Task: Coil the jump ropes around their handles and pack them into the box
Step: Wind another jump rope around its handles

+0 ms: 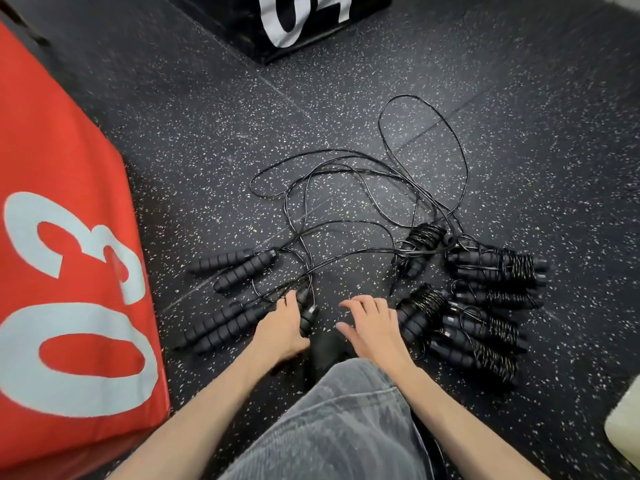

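Left hand (282, 325) is sitting lower centre of the frame, fingers curling round a pair of black foam handles (306, 311) lying on the speckled floor (207, 150), so that grip is holding the handles. Right hand (372, 325) is hovering just right of it, fingers spread and loosely bent, grip wide with nothing in it, fingertips near but apart from the handles. Thin black cords (346, 188) are running from the handle ends up toward centre frame in loose tangled loops, one big loop reaching upper right of centre. Two more uncoiled handle pairs are lying left of the left hand: one pair (239, 266) higher up, one pair (221, 327) lower, just beside the hand. Coiled ropes (485, 299), cord wound round their handles, are lying in a cluster on the floor at right of centre, the nearest bundle (420, 310) just beside the right hand. Can't tell the exact bundle count, they're overlapping. Red padded box (62, 202) is filling the left edge of the frame, big pale "03" printed on it, reading sideways. Black box (311, 26) at top centre is showing white digits, partly cropped, looks like "04". A pale object (625, 424) is clipping the lower right corner; can't tell what it is. Grey trouser leg (339, 420) is filling bottom centre, a dark shoe (325, 348) showing between the hands.
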